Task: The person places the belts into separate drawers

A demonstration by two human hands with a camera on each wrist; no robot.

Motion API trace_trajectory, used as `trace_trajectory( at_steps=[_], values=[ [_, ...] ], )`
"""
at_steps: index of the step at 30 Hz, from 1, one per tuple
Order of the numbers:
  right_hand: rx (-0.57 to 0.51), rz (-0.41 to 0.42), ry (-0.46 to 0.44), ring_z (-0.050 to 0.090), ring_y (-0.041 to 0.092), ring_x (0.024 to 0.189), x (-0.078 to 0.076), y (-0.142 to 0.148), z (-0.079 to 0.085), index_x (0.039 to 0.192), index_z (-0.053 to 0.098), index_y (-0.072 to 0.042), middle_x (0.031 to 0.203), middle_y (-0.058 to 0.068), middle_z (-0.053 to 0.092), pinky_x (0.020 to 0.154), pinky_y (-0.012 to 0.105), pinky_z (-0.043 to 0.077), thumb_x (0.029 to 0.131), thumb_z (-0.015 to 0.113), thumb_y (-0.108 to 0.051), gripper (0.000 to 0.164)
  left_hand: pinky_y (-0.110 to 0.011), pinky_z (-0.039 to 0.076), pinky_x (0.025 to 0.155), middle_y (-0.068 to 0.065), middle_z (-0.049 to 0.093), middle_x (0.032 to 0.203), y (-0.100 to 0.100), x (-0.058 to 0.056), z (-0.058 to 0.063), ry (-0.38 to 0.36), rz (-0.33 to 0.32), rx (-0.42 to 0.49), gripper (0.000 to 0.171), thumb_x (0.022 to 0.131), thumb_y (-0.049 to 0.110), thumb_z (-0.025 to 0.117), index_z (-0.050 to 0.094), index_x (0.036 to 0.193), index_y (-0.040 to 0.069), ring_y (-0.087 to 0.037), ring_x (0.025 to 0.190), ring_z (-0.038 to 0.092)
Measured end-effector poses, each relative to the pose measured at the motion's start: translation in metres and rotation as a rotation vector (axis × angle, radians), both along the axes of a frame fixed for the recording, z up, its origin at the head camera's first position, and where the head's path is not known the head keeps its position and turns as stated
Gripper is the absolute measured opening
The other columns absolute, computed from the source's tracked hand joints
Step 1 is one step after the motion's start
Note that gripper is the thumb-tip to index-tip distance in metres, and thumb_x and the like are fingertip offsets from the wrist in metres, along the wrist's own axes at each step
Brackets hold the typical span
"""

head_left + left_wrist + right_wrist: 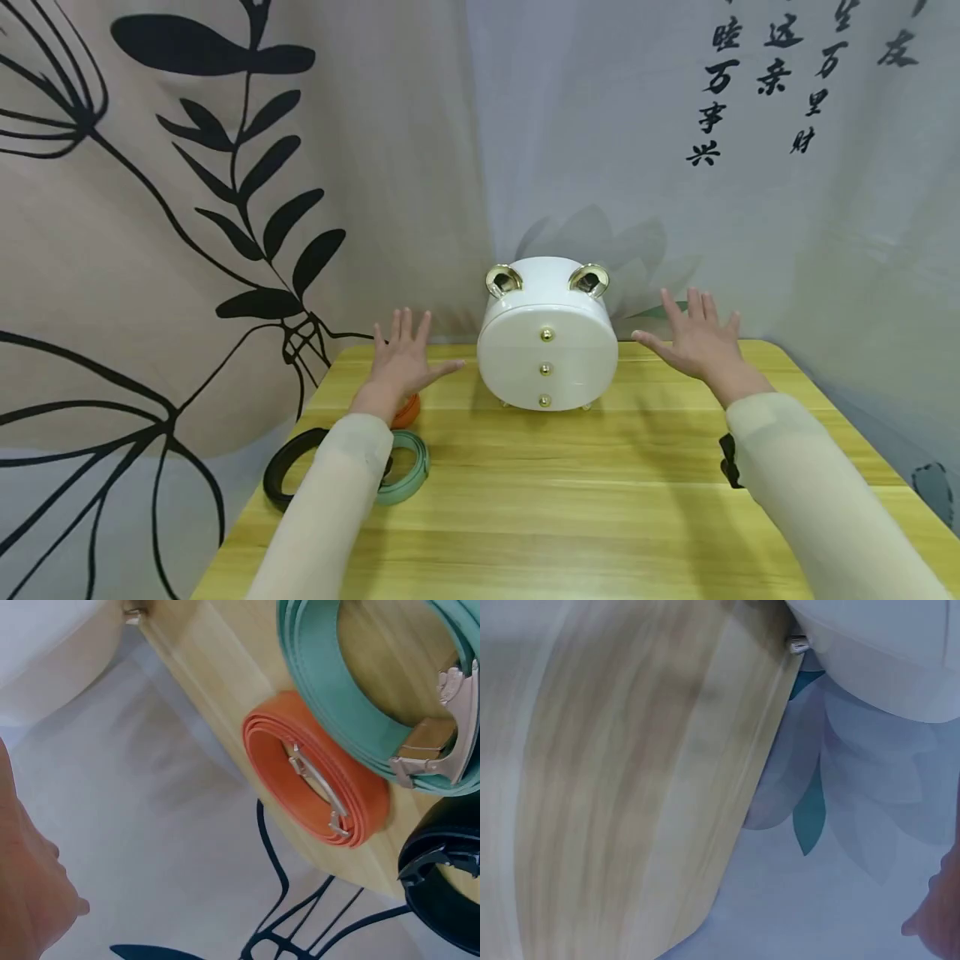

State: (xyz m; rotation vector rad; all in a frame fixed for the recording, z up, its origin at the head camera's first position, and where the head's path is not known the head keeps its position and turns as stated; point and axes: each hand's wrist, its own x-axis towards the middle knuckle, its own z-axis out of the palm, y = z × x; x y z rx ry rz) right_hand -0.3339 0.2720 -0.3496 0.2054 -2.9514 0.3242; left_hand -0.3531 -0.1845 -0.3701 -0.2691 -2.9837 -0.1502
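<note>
Both hands are raised over the table with fingers spread, holding nothing. My left hand (402, 364) is above the left side, left of a white oval box (547, 358) with gold knobs and two gold-rimmed ears. On the other side of that box is my right hand (701, 340). Under the left forearm lie coiled belts: a black belt (281, 471), a green belt (416, 477) and an orange belt (407, 412), partly hidden by the arm. The left wrist view shows metal buckles on the orange belt (322, 772) and the green belt (315, 682).
The wooden table (555, 517) has its far edge just behind the white box. A printed curtain (397, 167) with black plants and characters hangs behind and around it. A dark object (729, 461) shows at the right wrist.
</note>
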Motion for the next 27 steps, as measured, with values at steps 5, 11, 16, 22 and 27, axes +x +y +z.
trace_trajectory(
  at_steps=[5, 11, 16, 22, 27],
  values=[
    [-0.008, 0.010, 0.011, -0.009, 0.053, 0.143, -0.003, -0.006, 0.011, 0.160, 0.000, -0.015, 0.157, 0.035, -0.005, 0.099, 0.081, -0.007, 0.090, 0.034, -0.079, 0.101, -0.058, -0.020, 0.110, -0.019, -0.016, 0.161, -0.001, 0.001, 0.006, -0.001, -0.002, 0.014, 0.114, 0.081, 0.087, 0.040, -0.005, 0.159, 0.018, -0.034, 0.146, -0.021],
    [-0.040, 0.021, 0.006, -0.007, 0.052, 0.144, -0.004, -0.013, 0.021, 0.160, 0.000, -0.014, 0.158, 0.033, -0.007, 0.101, 0.079, -0.006, 0.090, 0.034, -0.079, 0.100, -0.058, -0.018, 0.111, -0.019, -0.016, 0.161, -0.001, 0.000, 0.013, 0.021, 0.000, -0.006, 0.112, 0.081, 0.087, 0.037, -0.005, 0.159, 0.018, -0.034, 0.146, -0.019],
    [-0.070, 0.041, 0.006, -0.005, 0.053, 0.144, -0.007, -0.020, 0.029, 0.160, -0.001, -0.016, 0.158, 0.033, -0.008, 0.102, 0.079, -0.005, 0.091, 0.036, -0.077, 0.099, -0.062, -0.012, 0.113, -0.020, -0.013, 0.162, -0.001, -0.002, 0.019, 0.040, -0.008, -0.013, 0.114, 0.080, 0.089, 0.035, -0.003, 0.160, 0.017, -0.035, 0.147, -0.017],
    [-0.079, 0.064, 0.018, -0.001, 0.053, 0.144, -0.012, -0.028, 0.041, 0.160, -0.002, -0.017, 0.158, 0.033, -0.006, 0.103, 0.079, 0.000, 0.092, 0.038, -0.075, 0.098, -0.061, -0.012, 0.113, -0.018, -0.011, 0.163, 0.001, -0.003, 0.028, 0.046, -0.004, 0.009, 0.116, 0.077, 0.092, 0.033, -0.002, 0.160, 0.019, -0.033, 0.148, -0.015],
    [-0.097, 0.082, 0.021, 0.000, 0.055, 0.143, -0.018, -0.037, 0.047, 0.160, -0.002, -0.015, 0.158, 0.034, -0.006, 0.105, 0.077, 0.003, 0.093, 0.039, -0.073, 0.097, -0.058, -0.016, 0.112, -0.018, -0.011, 0.163, 0.004, 0.002, 0.035, 0.044, 0.001, 0.051, 0.113, 0.079, 0.088, 0.041, -0.001, 0.160, 0.019, -0.032, 0.148, -0.016]
  ],
)
